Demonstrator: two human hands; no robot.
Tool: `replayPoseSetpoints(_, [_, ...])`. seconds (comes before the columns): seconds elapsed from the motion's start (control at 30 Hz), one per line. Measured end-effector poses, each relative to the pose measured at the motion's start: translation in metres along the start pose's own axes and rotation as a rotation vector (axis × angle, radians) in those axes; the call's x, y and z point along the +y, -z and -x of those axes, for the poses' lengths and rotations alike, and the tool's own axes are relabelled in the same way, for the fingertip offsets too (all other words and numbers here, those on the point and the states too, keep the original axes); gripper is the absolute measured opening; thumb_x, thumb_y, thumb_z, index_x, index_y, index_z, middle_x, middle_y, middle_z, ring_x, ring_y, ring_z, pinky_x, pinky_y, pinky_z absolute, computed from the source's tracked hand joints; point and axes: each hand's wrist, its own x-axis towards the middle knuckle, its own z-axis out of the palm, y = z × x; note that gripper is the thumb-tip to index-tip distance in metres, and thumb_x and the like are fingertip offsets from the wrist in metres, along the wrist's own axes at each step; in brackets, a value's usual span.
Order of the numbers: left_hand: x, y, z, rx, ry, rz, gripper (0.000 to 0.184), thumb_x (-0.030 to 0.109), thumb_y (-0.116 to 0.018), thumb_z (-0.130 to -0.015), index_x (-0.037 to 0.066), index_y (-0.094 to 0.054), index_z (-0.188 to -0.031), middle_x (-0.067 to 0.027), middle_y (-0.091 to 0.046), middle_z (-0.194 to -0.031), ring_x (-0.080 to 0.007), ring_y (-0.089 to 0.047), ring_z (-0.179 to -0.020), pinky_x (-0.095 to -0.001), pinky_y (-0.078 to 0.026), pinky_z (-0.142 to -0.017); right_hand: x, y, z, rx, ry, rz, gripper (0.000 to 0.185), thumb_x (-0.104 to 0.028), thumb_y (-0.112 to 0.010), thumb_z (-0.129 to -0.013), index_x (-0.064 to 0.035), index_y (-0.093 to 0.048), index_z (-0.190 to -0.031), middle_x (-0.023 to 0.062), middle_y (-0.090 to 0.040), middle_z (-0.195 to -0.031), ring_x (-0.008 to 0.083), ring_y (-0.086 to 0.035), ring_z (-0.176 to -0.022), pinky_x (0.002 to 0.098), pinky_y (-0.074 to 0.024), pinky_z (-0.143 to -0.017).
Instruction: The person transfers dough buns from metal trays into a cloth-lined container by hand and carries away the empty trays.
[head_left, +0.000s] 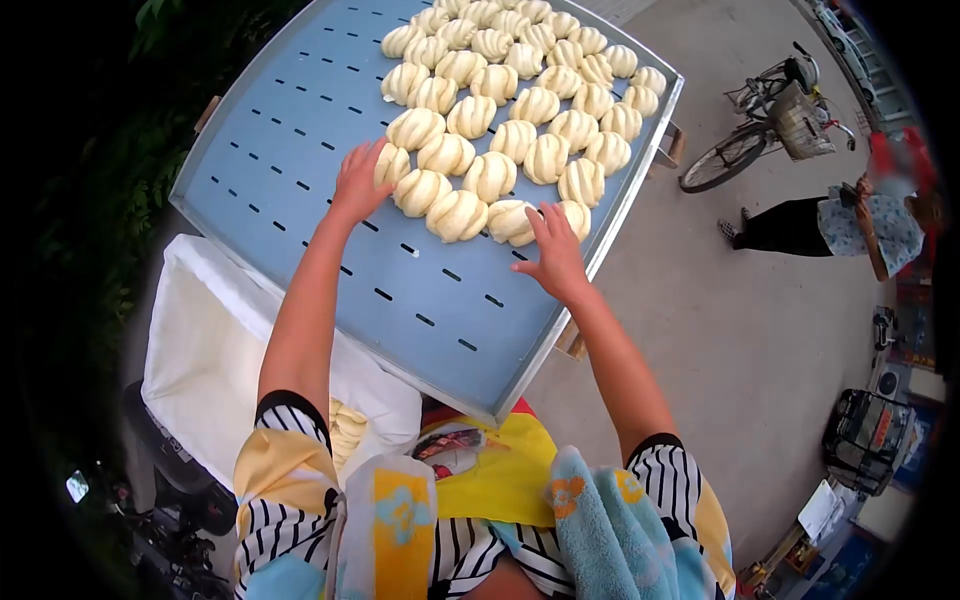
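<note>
A large blue slotted tray (300,130) with a metal rim holds several rows of pale twisted dough buns (457,216) toward its far and right side. My left hand (360,182) is at the left edge of the buns, its fingers spread beside a bun (394,165). On the right, my right hand (553,255) lies over the near row with its fingers apart, next to a bun (511,222) and partly covering another near the tray's right rim. Whether the fingertips press on the buns cannot be made out. Neither hand grips anything.
Below the tray at the left is a white cloth-lined container (200,370) with more dough (345,432) inside. A bicycle (770,125) stands on the pavement at the upper right. A person (830,222) stands nearby. Foliage borders the left side.
</note>
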Motion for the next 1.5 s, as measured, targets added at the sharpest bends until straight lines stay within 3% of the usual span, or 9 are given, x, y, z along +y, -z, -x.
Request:
replayPoseSetpoints(0.13, [-0.019,-0.031,-0.020,-0.145,0.078,0.015,0.085,0.034,-0.079,-0.073,0.022,-0.041,-0.148,-0.0162,-0.039,-0.148,-0.0392,-0.037,-0.135,-0.0432,-0.032,-0.113,0.001,-0.046,-0.022,0.016,-0.049,0.187,0.094,-0.033,-0.090,-0.061,-0.0102,-0.046,-0.140,0.0186,-0.044,-0.142,0.0376,-0.039,-0.133,0.0516,-0.0319,-0.109])
replayPoseSetpoints(0.23, [0.002,-0.024,-0.010,-0.307,0.184,-0.050,0.082,0.046,-0.078,-0.072,0.025,-0.046,-0.144,-0.0144,-0.042,-0.145,-0.0380,-0.040,-0.130,-0.0457,-0.034,-0.110,-0.009,-0.061,-0.027,-0.250,-0.301,-0.181,0.089,-0.037,-0.090,-0.060,-0.0104,-0.049,-0.135,0.0142,-0.050,-0.131,0.0338,-0.046,-0.121,0.0552,-0.0326,-0.102])
replayPoseSetpoints(0.33, [0.037,0.022,-0.014,-0.553,0.361,-0.214,0.073,0.056,-0.074,-0.073,0.031,-0.052,-0.138,-0.0114,-0.042,-0.142,-0.0325,-0.038,-0.131,-0.0511,-0.034,-0.107,-0.024,-0.059,-0.004,-0.156,-0.164,-0.009,0.084,-0.039,-0.089,-0.060,-0.0106,-0.052,-0.129,0.0113,-0.053,-0.120,0.0305,-0.049,-0.110,0.0515,-0.0365,-0.093])
replayPoseSetpoints(0.37, [0.033,0.018,-0.007,-0.390,0.246,-0.321,0.072,0.059,-0.073,-0.074,0.030,-0.053,-0.137,-0.0105,-0.041,-0.143,-0.0321,-0.035,-0.134,-0.0538,-0.032,-0.107,-0.029,-0.056,-0.006,0.056,-0.094,0.114,0.086,-0.039,-0.089,-0.059,-0.0116,-0.051,-0.132,0.0111,-0.052,-0.118,0.0290,-0.049,-0.109,0.0438,-0.0380,-0.091])
replayPoseSetpoints(0.63, [0.005,-0.031,0.000,-0.280,-0.170,-0.044,0.056,0.039,-0.078,-0.074,0.011,-0.066,-0.121,-0.0168,-0.053,-0.130,-0.0371,-0.042,-0.125,-0.0470,-0.038,-0.105,-0.072,-0.104,-0.064,-0.060,-0.070,0.002,0.086,-0.030,-0.087,-0.059,-0.0127,-0.052,-0.137,0.0186,-0.047,-0.127,0.0362,-0.045,-0.118,0.0475,-0.0461,-0.088])
replayPoseSetpoints(1.0, [0.033,0.002,0.042,-0.454,-0.105,-0.149,0.075,0.032,-0.088,-0.060,0.024,-0.060,-0.129,-0.0094,-0.046,-0.137,-0.0360,-0.033,-0.134,-0.0537,-0.029,-0.109,-0.081,-0.129,-0.058,0.066,0.116,-0.001,0.044,-0.010,-0.066,-0.074,-0.0055,-0.061,-0.117,0.0171,-0.050,-0.114,0.0355,-0.049,-0.104,0.0448,-0.0485,-0.083])
replayPoseSetpoints(1.23, [0.006,-0.007,0.056,-0.519,0.154,-0.203,0.101,0.041,-0.089,-0.060,0.031,-0.040,-0.148,-0.0147,-0.024,-0.158,-0.0407,-0.015,-0.147,-0.0654,-0.025,-0.109,-0.048,-0.155,-0.070,0.245,0.317,-0.084,0.026,-0.020,-0.062,-0.082,-0.0123,-0.072,-0.105,0.0185,-0.054,-0.130,0.0381,-0.049,-0.121,0.0478,-0.0411,-0.103])
replayPoseSetpoints(1.37, [-0.039,-0.012,0.066,-0.420,0.126,-0.020,0.108,0.039,-0.088,-0.064,0.024,-0.029,-0.153,-0.0249,-0.026,-0.154,-0.0457,-0.028,-0.139,-0.0477,-0.032,-0.113,-0.065,-0.129,-0.065,0.107,0.178,-0.027,0.053,-0.005,-0.065,-0.073,-0.0162,-0.064,-0.124,0.0243,-0.044,-0.142,0.0450,-0.041,-0.128,0.0490,-0.0369,-0.109])
replayPoseSetpoints(1.5, [-0.017,0.004,0.068,-0.438,0.123,0.129,0.090,0.020,-0.085,-0.068,0.018,-0.041,-0.147,-0.0157,-0.049,-0.135,-0.0389,-0.044,-0.122,-0.0436,-0.040,-0.105,-0.071,-0.118,-0.075,0.099,0.252,-0.117,0.058,0.001,-0.071,-0.064,-0.0138,-0.064,-0.119,0.0203,-0.048,-0.137,0.0413,-0.045,-0.124,0.0447,-0.0453,-0.102])
